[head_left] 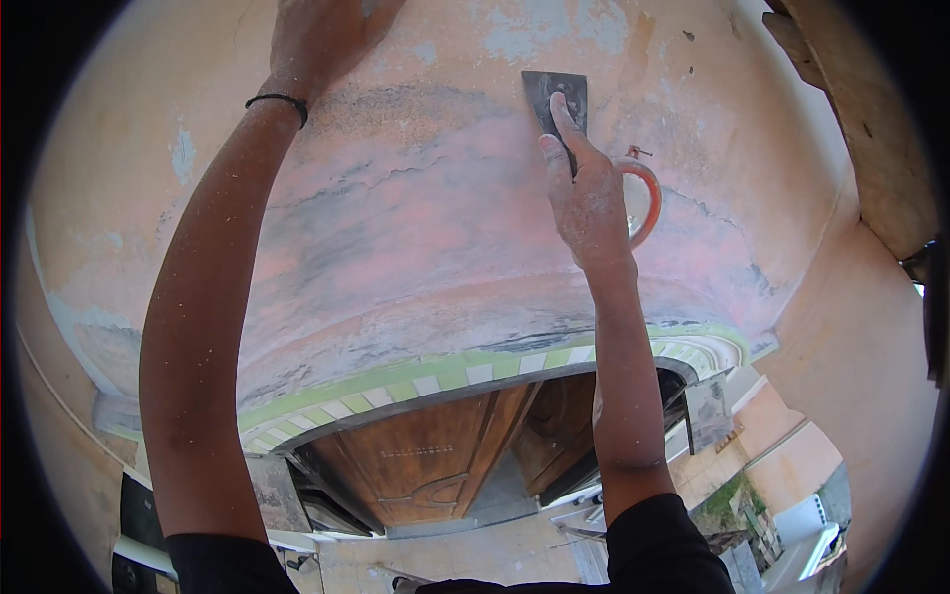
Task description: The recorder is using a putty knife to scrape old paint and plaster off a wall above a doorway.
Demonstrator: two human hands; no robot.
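Note:
My right hand (594, 213) grips a dark-bladed putty knife (540, 91), its thumb and a finger laid along the blade. The wide edge of the blade points up, at the peach-painted wall (435, 213). My left hand (327, 45), with a black band at the wrist, is raised at the top of the view, near the wall. Its fingers run out of the picture, so what they do is hidden. Around both hands the paint is worn into pink, grey and pale blue patches. White specks dot my forearms and my right hand.
Behind my right hand is a red curved rim (650, 203) with a small bracket, partly hidden. Below runs a green-and-white arched trim (450, 374) over brown wooden doors (406, 460). A brown wooden piece (841, 99) hangs at the upper right. Tiled floor lies far below.

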